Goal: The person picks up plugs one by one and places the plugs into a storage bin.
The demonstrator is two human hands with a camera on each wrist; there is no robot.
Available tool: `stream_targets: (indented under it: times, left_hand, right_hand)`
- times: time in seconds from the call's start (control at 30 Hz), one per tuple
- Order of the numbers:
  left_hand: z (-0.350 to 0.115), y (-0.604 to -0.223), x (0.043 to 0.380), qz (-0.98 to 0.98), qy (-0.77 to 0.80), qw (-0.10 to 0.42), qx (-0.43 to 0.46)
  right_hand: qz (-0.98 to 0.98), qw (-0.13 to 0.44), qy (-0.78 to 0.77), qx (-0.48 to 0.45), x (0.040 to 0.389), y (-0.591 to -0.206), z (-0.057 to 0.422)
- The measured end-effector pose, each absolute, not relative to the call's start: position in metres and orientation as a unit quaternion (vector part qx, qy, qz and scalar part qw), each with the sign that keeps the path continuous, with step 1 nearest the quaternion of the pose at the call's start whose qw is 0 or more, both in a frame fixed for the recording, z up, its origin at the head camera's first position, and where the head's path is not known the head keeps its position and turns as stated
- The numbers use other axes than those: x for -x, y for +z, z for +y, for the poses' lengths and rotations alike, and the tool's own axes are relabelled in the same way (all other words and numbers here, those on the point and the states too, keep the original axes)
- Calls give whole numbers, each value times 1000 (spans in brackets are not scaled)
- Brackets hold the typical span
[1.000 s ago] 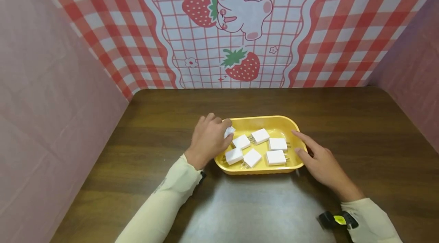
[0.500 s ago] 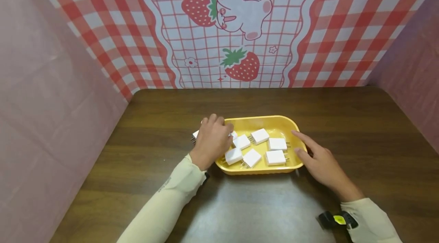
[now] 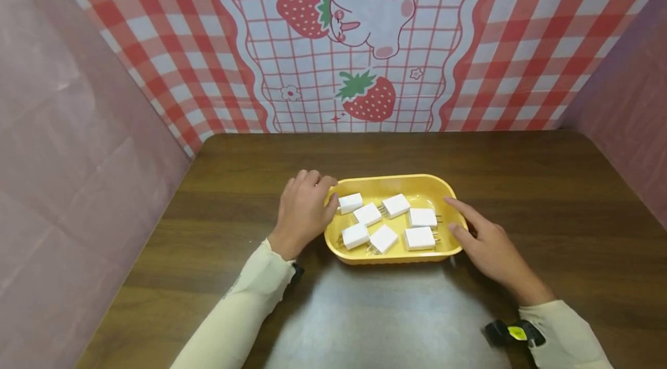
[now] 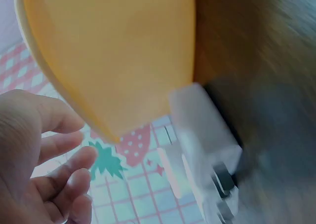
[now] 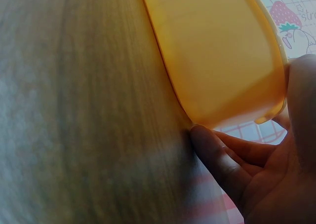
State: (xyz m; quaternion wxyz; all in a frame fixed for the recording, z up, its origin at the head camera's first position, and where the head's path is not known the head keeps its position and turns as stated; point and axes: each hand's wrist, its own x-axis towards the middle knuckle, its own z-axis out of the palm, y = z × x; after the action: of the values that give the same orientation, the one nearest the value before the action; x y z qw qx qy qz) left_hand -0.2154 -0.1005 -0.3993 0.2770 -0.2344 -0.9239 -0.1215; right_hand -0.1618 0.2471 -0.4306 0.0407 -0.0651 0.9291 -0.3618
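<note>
A yellow plastic tray point(image 3: 396, 259) holds several white plug-in chargers point(image 3: 383, 240) with metal prongs. My left hand point(image 3: 304, 212) is just left of the tray, its fingers loosely bent and nothing between them. In the left wrist view, a white charger point(image 4: 202, 120) with dark prongs lies outside the tray, and another white piece point(image 4: 175, 169) shows behind it. From the head view, the left hand hides these. My right hand point(image 3: 487, 247) holds the tray's right end. Its thumb point(image 5: 215, 152) touches a corner of the tray in the right wrist view.
The tray stands on a brown wood-grain table point(image 3: 250, 311). Behind it hangs a red-and-white checked cloth point(image 3: 323, 68) with strawberry prints. Pinkish panels point(image 3: 94, 154) flank both sides. Black straps point(image 3: 513, 334) sit around the wrists.
My left hand has let go of a white charger, which now lies at the tray's left end, and moved left. A charger glimpsed left of that hand is now covered. The right hand stays put.
</note>
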Motion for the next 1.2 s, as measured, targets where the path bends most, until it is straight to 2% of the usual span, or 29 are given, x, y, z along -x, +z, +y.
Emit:
stream_targets:
  times: [0.17, 0.5, 0.77, 1.0, 1.2]
  left_hand:
    - [-113, -402, 215, -919, -137, 297, 221]
    - [-141, -409, 214, -940, -96, 282, 169]
    - [-147, -419, 211, -963, -83, 212, 143]
    - [-145, -418, 214, -973, -80, 176, 128]
    - [-142, -415, 222, -985, -80, 109, 110]
  right_hand:
    - [929, 40, -363, 65, 162, -430, 247]
    - [928, 47, -365, 64, 162, -431, 246]
    - [926, 40, -368, 70, 161, -430, 247]
    - [926, 45, -368, 68, 161, -429, 247]
    - [928, 46, -365, 64, 161, -430, 247]
